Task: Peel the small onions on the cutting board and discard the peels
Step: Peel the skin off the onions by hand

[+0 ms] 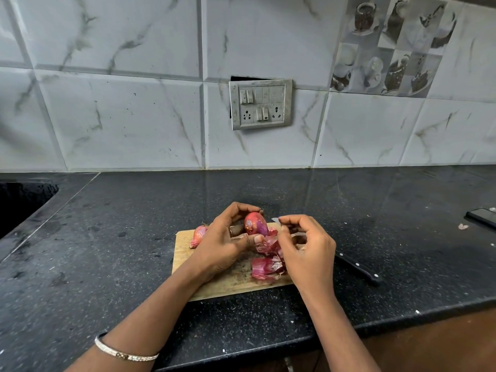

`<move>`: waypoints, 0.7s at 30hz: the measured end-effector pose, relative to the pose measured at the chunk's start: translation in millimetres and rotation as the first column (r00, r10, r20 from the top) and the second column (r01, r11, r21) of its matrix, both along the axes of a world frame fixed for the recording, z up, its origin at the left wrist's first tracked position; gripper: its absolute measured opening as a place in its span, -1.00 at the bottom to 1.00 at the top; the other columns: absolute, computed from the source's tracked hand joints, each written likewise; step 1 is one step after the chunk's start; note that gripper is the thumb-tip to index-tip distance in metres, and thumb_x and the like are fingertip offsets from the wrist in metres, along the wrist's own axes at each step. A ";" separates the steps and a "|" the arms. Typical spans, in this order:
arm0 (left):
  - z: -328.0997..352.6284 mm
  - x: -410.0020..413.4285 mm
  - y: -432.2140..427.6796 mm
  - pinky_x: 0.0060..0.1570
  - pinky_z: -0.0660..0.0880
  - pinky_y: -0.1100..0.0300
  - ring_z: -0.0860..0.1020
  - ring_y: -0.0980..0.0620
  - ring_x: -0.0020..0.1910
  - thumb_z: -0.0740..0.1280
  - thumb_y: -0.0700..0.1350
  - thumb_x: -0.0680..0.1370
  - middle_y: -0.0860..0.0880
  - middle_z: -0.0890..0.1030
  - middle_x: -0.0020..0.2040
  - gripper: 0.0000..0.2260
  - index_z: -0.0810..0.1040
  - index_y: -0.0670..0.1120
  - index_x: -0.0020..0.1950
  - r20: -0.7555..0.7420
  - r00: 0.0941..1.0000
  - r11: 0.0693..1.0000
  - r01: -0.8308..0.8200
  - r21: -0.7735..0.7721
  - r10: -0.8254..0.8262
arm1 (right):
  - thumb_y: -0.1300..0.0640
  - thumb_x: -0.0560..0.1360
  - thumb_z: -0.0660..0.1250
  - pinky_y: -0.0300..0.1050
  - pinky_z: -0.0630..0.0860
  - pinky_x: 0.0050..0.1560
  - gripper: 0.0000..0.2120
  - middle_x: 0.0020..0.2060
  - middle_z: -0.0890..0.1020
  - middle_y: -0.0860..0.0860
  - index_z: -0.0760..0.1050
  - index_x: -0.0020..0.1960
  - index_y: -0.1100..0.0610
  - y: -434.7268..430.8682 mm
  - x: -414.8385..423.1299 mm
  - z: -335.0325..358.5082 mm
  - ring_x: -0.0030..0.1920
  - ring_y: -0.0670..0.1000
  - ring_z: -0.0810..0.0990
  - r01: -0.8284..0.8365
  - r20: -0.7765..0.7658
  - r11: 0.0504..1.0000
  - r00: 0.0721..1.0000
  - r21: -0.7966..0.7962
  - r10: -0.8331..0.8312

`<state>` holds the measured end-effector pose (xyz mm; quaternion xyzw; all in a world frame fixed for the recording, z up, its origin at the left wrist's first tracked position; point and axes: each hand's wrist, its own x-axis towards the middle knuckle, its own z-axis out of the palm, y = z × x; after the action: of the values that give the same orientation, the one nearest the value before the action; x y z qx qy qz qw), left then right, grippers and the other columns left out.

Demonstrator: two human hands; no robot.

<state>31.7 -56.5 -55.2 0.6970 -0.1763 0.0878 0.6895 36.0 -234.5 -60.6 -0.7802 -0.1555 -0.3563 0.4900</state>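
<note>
Now, through the head camera: gripping an onion (256,223) in the left hand (222,242), fingers arched over its top, thumb pressed up against its underside, forearm reaching in from the lower left. Held over the far edge of the cutting board (185,253), partly stripped, with purple flesh beside red skin. Wearing a ring (230,232) on that hand and a bangle (123,354) on the wrist.

Across from it, hovering the right hand (306,245) just beside the onion, back of the hand to the camera, fingers curled, forefinger and thumb drawn close together. Cannot tell what, if anything, sits pinched there.

Counting now:
- Two onions: the held one, plus a second onion (198,236) lying skin-on at the board's far left corner, partly behind the left hand.
- Two clumps of peels (268,267) on the board's right side, below the hands.
- One knife (359,269), with its black handle out on the countertop (107,251) right of the board and most of its blade hidden behind the right hand.
- One phone (480,217) at the far right edge, well apart.
</note>
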 end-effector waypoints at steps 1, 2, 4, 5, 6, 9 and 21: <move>-0.5 0.2 0.0 0.15 0.62 0.00 0.64 -0.15 0.20 0.52 -0.29 0.47 -0.13 0.59 0.27 -0.55 0.49 -0.11 0.30 0.005 1.000 1.000 -0.004 0.002 0.004 | 0.25 0.48 0.45 -0.22 0.57 -0.16 -0.85 -0.10 0.65 -0.15 0.67 0.00 0.06 0.8 -1.9 0.9 -0.14 -0.13 0.64 -0.048 0.007 0.999 0.999 -0.004 0.048; -0.7 0.1 -0.1 0.16 0.62 -0.05 0.64 -0.16 0.19 0.53 -0.27 0.46 -0.13 0.59 0.26 -0.55 0.51 -0.08 0.30 0.012 1.000 1.000 -0.007 0.008 0.007 | 0.20 0.51 0.46 -0.22 0.57 -0.16 -0.88 -0.09 0.65 -0.16 0.68 0.03 0.05 1.6 -3.6 1.7 -0.13 -0.10 0.65 -0.096 0.014 0.995 0.995 -0.012 0.096; -0.5 -0.2 0.2 0.19 0.61 -0.12 0.64 -0.15 0.19 0.54 -0.24 0.44 -0.12 0.61 0.20 -0.55 0.53 -0.05 0.28 0.024 1.000 0.999 -0.012 0.033 0.011 | 0.11 0.53 0.48 -0.21 0.58 -0.15 -0.89 -0.08 0.67 -0.16 0.69 0.05 0.04 3.0 -5.2 2.9 -0.11 -0.09 0.67 -0.164 0.010 0.986 0.986 -0.018 0.164; 0.0 -0.3 0.2 0.20 0.60 -0.12 0.63 -0.13 0.19 0.55 -0.24 0.44 -0.11 0.63 0.18 -0.56 0.54 -0.04 0.28 0.033 0.999 0.999 -0.016 0.052 0.014 | 0.09 0.52 0.49 -0.20 0.58 -0.14 -0.88 -0.08 0.68 -0.16 0.70 0.05 0.04 3.1 -4.9 2.7 -0.09 -0.09 0.67 -0.177 0.009 0.984 0.984 -0.021 0.177; 0.6 -0.3 0.3 0.20 0.60 -0.10 0.63 -0.10 0.19 0.55 -0.25 0.45 -0.09 0.64 0.16 -0.56 0.54 -0.05 0.28 0.042 0.999 0.997 -0.024 0.071 0.021 | 0.10 0.52 0.50 -0.19 0.59 -0.12 -0.88 -0.09 0.68 -0.16 0.71 0.05 0.05 2.8 -4.4 2.5 -0.08 -0.10 0.67 -0.177 0.015 0.984 0.984 -0.027 0.177; 2.2 -1.1 0.0 0.18 0.61 0.00 0.64 -0.02 0.16 0.56 -0.29 0.44 -0.02 0.67 0.11 -0.56 0.56 -0.06 0.27 0.054 0.998 0.995 -0.042 0.093 0.037 | 0.16 0.50 0.52 -0.16 0.60 -0.05 -0.90 -0.10 0.70 -0.15 0.73 0.01 0.07 1.2 -1.7 0.3 -0.04 -0.14 0.68 -0.152 0.053 0.987 0.987 -0.042 0.154; 2.1 -1.9 0.7 0.16 0.62 -0.01 0.66 -0.02 0.14 0.61 -0.23 0.39 -0.02 0.68 0.12 -0.54 0.60 0.00 0.23 0.060 0.996 0.991 -0.071 0.116 0.065 | 0.23 0.47 0.53 -0.01 0.62 0.05 -0.95 -0.15 0.72 -0.11 0.74 -0.08 0.11 1.1 -1.0 -2.1 -0.01 -0.12 0.69 -0.137 0.065 0.989 0.988 -0.048 0.140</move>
<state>29.8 -55.8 -53.2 0.7393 -0.1768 0.1203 0.6385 35.0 -233.4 -62.7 -0.7652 -0.2339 -0.3444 0.4911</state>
